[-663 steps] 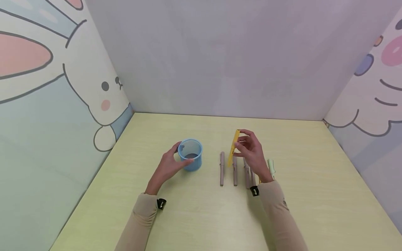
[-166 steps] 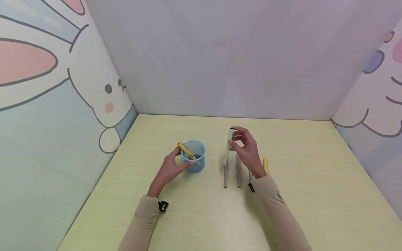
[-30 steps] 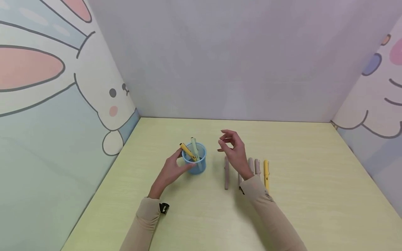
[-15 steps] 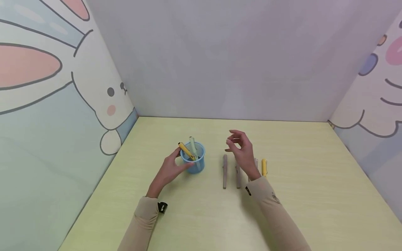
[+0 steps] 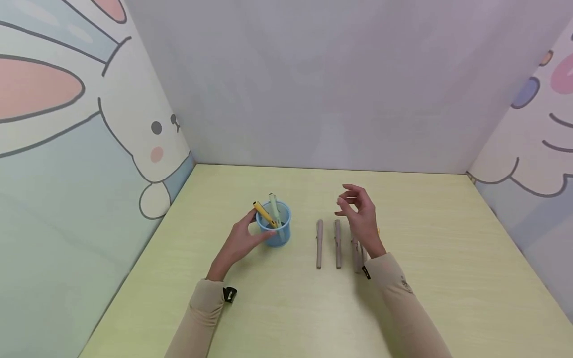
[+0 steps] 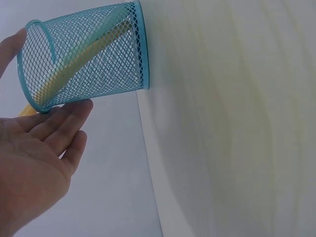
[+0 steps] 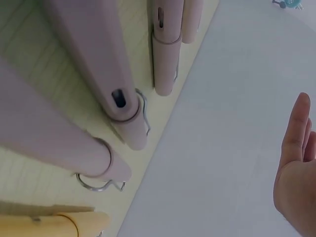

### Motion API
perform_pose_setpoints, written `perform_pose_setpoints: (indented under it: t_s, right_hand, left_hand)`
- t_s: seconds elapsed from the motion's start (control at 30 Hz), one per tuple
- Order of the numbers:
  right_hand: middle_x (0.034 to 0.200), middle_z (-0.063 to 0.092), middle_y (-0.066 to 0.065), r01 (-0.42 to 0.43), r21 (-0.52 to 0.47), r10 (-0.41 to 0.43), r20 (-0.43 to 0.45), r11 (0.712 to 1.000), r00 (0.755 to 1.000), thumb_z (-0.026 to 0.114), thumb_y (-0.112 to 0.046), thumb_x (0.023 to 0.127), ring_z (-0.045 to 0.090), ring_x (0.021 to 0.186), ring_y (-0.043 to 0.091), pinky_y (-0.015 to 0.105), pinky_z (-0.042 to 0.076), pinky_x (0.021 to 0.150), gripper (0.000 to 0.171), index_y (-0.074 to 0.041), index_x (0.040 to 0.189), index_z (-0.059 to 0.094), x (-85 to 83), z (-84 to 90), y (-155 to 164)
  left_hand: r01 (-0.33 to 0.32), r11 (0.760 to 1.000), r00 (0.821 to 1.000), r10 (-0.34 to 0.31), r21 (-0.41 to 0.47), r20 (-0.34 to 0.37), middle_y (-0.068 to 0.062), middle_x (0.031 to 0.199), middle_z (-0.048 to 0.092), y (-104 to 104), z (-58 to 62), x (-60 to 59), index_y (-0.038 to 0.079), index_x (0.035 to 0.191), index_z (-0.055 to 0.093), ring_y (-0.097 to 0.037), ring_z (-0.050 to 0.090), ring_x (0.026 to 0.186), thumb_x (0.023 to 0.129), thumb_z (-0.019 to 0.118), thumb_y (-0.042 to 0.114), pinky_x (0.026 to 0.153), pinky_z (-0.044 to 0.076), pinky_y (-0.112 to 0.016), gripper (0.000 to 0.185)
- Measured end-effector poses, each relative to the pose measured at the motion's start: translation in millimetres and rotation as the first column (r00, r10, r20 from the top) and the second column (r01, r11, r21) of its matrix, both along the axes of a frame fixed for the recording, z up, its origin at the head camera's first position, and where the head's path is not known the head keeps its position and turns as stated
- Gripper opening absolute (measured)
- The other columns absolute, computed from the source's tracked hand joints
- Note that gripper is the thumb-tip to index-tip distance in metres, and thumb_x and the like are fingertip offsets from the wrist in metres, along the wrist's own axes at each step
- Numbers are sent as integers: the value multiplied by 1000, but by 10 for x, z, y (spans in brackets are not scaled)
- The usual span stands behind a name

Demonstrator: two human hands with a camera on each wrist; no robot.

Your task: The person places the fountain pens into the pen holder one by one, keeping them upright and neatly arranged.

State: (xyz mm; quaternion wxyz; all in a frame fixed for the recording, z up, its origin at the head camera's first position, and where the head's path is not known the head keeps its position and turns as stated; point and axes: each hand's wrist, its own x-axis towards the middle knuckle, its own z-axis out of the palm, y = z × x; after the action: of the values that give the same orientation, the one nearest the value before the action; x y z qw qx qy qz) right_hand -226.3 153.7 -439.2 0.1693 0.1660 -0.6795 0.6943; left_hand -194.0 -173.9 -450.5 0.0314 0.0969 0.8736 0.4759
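A blue mesh pen holder [image 5: 278, 237] stands upright on the table, and my left hand [image 5: 241, 241] holds it from the left between thumb and fingers. Inside it lean a yellow pen [image 5: 263, 212] and a pale green pen [image 5: 274, 205], both seen through the mesh in the left wrist view. My right hand [image 5: 361, 216] hovers above the row of pens, fingers loosely bent and holding nothing. Below it lie several mauve pens, among them a leftmost mauve pen [image 5: 319, 243] and a neighbouring mauve pen [image 5: 337, 243]. Another yellow pen [image 7: 54, 225] lies at the row's right end, mostly hidden in the head view.
The pale wooden table [image 5: 277, 318] is bounded by a grey back wall [image 5: 331, 89]. Cartoon-printed walls rise on the left and right sides. The right forearm sleeve [image 5: 409, 303] covers part of the table beside the pens.
The green pen, held by my right hand 5.5 seconds ago, is now in the holder beside the yellow one. The empty right hand has since moved right, over the pens; the left hand stays.
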Motion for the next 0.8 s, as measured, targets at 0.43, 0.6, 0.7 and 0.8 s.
perform_pose_setpoints:
  t_s: [0.43, 0.6, 0.7, 0.8]
  right_hand:
    - [107, 56, 16, 43, 29, -44, 44, 999, 998, 61, 4, 101, 63, 92, 21, 30, 61, 70, 36, 9, 136, 52, 47, -28, 226]
    - [106, 56, 15, 67, 44, -69, 58, 997, 996, 60, 3, 102, 63, 91, 21, 29, 61, 69, 36, 10, 136, 51, 62, -50, 335]
    - [106, 56, 14, 74, 46, -77, 67, 996, 995, 61, 3, 102, 64, 89, 18, 29, 61, 68, 36, 10, 136, 51, 65, -63, 393]
    - [106, 56, 14, 76, 58, -80, 73, 995, 994, 62, 4, 101, 64, 88, 12, 28, 61, 67, 37, 9, 137, 52, 70, -73, 448]
  left_hand:
    - [5, 1000, 1000, -5, 14, 5, -16, 152, 50, -2, 25, -7, 10, 163, 32, -34, 42, 144, 92, 79, 44, 116, 27, -64, 92]
    - [2, 1000, 1000, -2, 6, 17, -16, 153, 50, -1, 29, -5, 11, 163, 31, -35, 41, 144, 92, 78, 46, 116, 26, -66, 93]
    - [0, 1000, 1000, 0, 5, 18, -16, 153, 50, -4, 30, -2, 11, 163, 31, -35, 41, 144, 92, 78, 46, 116, 26, -66, 92]
    - [-1, 1000, 1000, 1, 2, 17, -16, 153, 50, -8, 30, 0, 11, 163, 31, -35, 41, 144, 92, 78, 46, 116, 26, -66, 92]
